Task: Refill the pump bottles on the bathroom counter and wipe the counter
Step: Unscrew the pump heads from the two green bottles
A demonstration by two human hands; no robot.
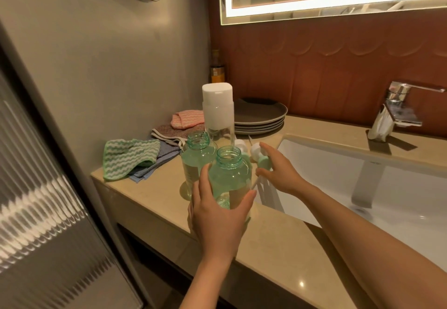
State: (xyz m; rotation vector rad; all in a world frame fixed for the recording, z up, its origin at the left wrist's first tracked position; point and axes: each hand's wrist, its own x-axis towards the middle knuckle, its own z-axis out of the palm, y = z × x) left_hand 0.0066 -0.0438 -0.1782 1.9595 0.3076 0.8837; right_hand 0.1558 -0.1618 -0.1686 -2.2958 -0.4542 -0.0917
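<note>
Fingers (pixel 204 178) and thumb of the left hand (pixel 217 219) curl round the near green bottle (pixel 229 175), which stands uncapped near the counter's (pixel 150 195) front edge. The right hand (pixel 278 170) pinches a green-and-white pump head (pixel 262 162) just right of that bottle. A second open green bottle (pixel 196 156) stands just behind, with the tall clear refill bottle (pixel 217 115) beyond it and cloths (pixel 128 156) to the left.

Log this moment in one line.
left hand: grips near bottle | right hand: holds pump | far bottle: uncapped | cloths: untouched
</note>
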